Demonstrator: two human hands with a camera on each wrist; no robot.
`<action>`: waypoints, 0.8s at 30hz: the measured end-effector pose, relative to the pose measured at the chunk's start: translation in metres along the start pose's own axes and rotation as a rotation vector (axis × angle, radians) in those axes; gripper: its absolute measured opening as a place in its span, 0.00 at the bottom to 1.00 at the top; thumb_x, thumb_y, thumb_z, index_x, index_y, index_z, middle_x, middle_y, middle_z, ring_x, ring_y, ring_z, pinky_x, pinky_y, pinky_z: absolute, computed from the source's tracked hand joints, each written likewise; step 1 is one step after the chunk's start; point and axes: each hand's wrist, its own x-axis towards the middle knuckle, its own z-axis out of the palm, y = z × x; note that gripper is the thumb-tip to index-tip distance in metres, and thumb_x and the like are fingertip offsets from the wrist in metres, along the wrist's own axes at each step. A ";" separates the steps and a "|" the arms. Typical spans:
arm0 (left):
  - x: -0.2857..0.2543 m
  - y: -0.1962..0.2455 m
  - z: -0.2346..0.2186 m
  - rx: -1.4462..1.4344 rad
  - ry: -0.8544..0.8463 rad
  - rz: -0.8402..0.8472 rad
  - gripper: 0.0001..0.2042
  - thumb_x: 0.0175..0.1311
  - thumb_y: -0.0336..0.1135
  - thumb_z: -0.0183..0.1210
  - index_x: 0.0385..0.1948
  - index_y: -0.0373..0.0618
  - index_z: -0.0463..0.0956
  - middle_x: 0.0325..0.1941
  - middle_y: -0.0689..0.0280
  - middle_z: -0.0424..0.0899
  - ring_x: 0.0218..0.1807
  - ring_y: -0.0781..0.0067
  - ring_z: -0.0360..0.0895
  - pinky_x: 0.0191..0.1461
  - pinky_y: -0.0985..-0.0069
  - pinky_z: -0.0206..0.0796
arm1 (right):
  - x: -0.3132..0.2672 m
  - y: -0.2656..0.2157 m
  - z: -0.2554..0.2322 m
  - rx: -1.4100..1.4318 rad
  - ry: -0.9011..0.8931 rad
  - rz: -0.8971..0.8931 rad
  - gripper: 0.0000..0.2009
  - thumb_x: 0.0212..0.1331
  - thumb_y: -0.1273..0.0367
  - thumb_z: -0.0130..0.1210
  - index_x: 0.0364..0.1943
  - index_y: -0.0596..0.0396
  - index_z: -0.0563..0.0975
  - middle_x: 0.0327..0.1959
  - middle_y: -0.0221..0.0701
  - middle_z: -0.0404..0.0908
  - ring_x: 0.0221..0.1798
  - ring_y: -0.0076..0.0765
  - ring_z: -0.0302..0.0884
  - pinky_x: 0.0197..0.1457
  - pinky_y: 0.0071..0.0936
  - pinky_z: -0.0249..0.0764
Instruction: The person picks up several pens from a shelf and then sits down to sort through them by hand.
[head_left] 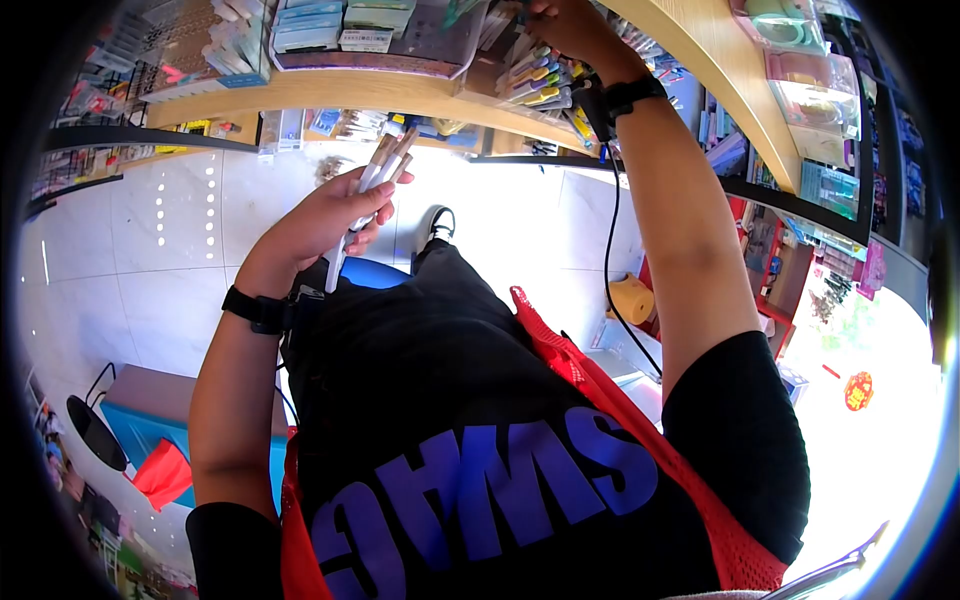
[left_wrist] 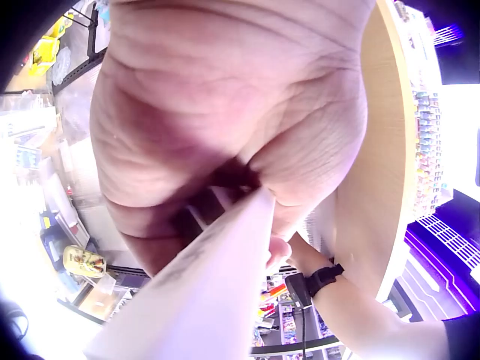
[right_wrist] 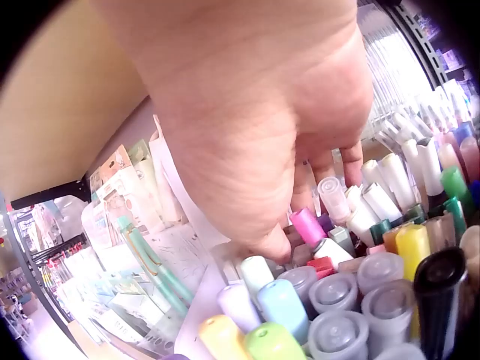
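My left hand (head_left: pixel 335 215) grips a small bundle of slim white pens (head_left: pixel 372 190) with brownish ends, held above the floor in front of the body. In the left wrist view one white barrel (left_wrist: pixel 202 277) with faint print juts out close to the camera. My right hand (head_left: pixel 580 35) reaches into the shelf among upright pens and markers (head_left: pixel 535 80). Seen from the right wrist, that hand (right_wrist: pixel 247 127) points down into them, thumb close to a pink-capped marker (right_wrist: pixel 307 226). Its fingertips are partly hidden behind the caps, so I cannot tell whether they pinch one.
A wooden shelf edge (head_left: pixel 400 92) runs in front, with a clear bin (head_left: pixel 375 60) of boxed goods on it. Markers with grey caps (right_wrist: pixel 337 334) and pastel caps (right_wrist: pixel 283 306) crowd below the right hand. A black cable (head_left: pixel 612 250) hangs from the right wrist. A blue-sided box (head_left: pixel 150 430) stands at left.
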 end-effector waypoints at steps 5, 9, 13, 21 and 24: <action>0.000 -0.003 -0.004 -0.009 0.016 -0.001 0.22 0.82 0.46 0.51 0.71 0.47 0.70 0.32 0.74 0.72 0.24 0.88 0.66 0.26 0.84 0.61 | -0.002 0.035 0.019 0.329 -0.235 0.224 0.17 0.65 0.61 0.63 0.54 0.53 0.83 0.49 0.40 0.89 0.47 0.43 0.86 0.48 0.38 0.81; 0.001 -0.001 -0.003 -0.010 0.025 -0.013 0.22 0.82 0.47 0.52 0.71 0.48 0.70 0.32 0.75 0.72 0.24 0.88 0.66 0.25 0.84 0.61 | -0.017 0.050 0.025 0.522 -0.272 0.331 0.13 0.65 0.63 0.67 0.49 0.53 0.83 0.39 0.32 0.90 0.31 0.25 0.88 0.27 0.23 0.80; 0.001 -0.001 -0.003 -0.008 0.020 -0.016 0.23 0.82 0.47 0.52 0.71 0.48 0.69 0.32 0.75 0.72 0.24 0.88 0.66 0.25 0.84 0.61 | -0.018 0.043 0.007 0.314 -0.252 0.235 0.13 0.65 0.62 0.66 0.48 0.52 0.84 0.38 0.33 0.90 0.31 0.27 0.88 0.30 0.24 0.83; 0.000 0.001 -0.003 -0.039 0.040 -0.014 0.22 0.83 0.44 0.50 0.71 0.46 0.67 0.33 0.75 0.74 0.23 0.90 0.64 0.25 0.85 0.61 | -0.024 0.049 0.007 0.300 -0.210 0.189 0.12 0.65 0.62 0.66 0.47 0.52 0.84 0.38 0.33 0.90 0.32 0.28 0.88 0.31 0.25 0.83; -0.003 0.001 -0.002 -0.051 0.043 -0.007 0.22 0.83 0.44 0.51 0.71 0.46 0.67 0.33 0.75 0.74 0.23 0.89 0.64 0.25 0.85 0.62 | -0.026 0.050 0.006 0.297 -0.198 0.186 0.12 0.65 0.62 0.66 0.47 0.52 0.84 0.38 0.34 0.90 0.32 0.28 0.88 0.32 0.25 0.83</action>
